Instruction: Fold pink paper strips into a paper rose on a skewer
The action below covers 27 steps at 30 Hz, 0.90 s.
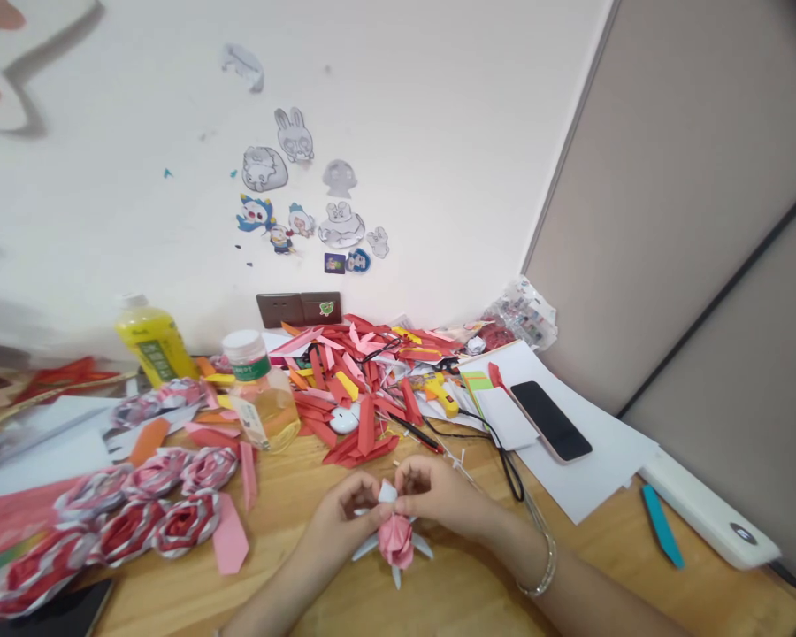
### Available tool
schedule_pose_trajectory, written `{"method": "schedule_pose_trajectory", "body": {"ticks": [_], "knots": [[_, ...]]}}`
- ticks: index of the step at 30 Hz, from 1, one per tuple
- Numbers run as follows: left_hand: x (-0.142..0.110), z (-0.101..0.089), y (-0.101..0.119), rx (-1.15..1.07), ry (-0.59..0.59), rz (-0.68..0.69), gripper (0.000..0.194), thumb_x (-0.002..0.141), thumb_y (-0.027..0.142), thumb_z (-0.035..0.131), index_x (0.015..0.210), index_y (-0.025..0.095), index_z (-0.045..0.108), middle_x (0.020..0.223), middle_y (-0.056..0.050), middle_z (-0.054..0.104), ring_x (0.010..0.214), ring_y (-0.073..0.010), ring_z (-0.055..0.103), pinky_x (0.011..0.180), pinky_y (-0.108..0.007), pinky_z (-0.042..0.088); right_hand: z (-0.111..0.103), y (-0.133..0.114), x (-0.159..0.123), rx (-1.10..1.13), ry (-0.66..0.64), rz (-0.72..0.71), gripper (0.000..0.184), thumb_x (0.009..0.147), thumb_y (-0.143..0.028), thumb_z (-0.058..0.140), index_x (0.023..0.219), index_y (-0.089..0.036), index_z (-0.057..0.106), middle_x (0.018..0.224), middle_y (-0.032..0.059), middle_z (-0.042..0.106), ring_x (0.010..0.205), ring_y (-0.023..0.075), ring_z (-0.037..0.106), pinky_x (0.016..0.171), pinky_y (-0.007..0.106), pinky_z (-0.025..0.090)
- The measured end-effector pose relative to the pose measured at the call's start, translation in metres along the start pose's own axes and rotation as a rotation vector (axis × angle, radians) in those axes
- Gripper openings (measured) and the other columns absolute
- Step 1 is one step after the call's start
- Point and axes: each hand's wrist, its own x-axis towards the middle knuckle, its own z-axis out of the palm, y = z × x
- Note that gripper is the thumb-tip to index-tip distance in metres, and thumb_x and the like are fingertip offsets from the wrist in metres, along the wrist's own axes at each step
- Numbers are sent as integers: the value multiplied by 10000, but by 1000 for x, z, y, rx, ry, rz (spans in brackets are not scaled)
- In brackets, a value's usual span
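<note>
Low over the wooden table, a pink paper rose (396, 540) with pale white-blue paper strips sticking out around it sits between my hands. My left hand (356, 510) pinches a white strip at the flower's top edge, thumb against the paper. From the other side, my right hand (434, 495) pinches the same area, its thumb and finger close to the left thumb. A clear bracelet circles my right wrist. Finished-looking paper roses in pink, red and white (186, 522) lie in rows to the left, beside a flat pink strip (229, 534).
Behind my hands spreads a heap of red and pink folded strips (364, 372), with a yellow glue gun (441, 394) at its right. A jar (262, 398) and a yellow bottle (154, 341) stand left. At right lie a phone (550, 419), white paper (587, 482) and a white power strip (709, 509).
</note>
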Motion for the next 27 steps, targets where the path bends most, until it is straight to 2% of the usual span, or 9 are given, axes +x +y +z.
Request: {"method": "schedule_pose_trajectory", "body": {"ticks": [6,13,19,23,27], "knots": [[-2,0,5,72,10,29,367,584,459,717,646,146,535,613,27,572,596,-119,531,577,-221,406,1,-1,-1,-49,31,-16,157,644,-200,687,727,-143,566,640,-47,521,574,79,461,536,188,340],[-1,-1,6,141,48,94,309,616,401,698,585,157,511,570,40,531,557,-107,504,534,-203,392,7,-4,-2,-131,126,-51,78,627,-109,642,667,-143,585,619,-45,533,586,90,473,557,195,358],[-4,-2,7,235,92,175,218,673,345,645,602,159,558,606,9,579,592,-131,542,568,-219,431,10,-3,-1,-261,233,-172,94,619,-72,633,628,-149,581,615,-38,543,596,99,473,567,199,355],[-6,-5,9,324,85,201,181,731,332,581,686,161,617,657,-15,624,632,-148,572,603,-234,449,10,-3,-2,-288,232,-178,85,639,-82,631,636,-150,580,619,-39,539,593,98,472,569,200,358],[-7,-5,7,454,113,272,218,763,335,539,655,162,616,652,-30,634,624,-156,581,601,-243,445,8,-5,-3,-275,158,-163,81,646,-86,638,681,-150,602,659,-35,560,631,101,490,594,196,371]]}}
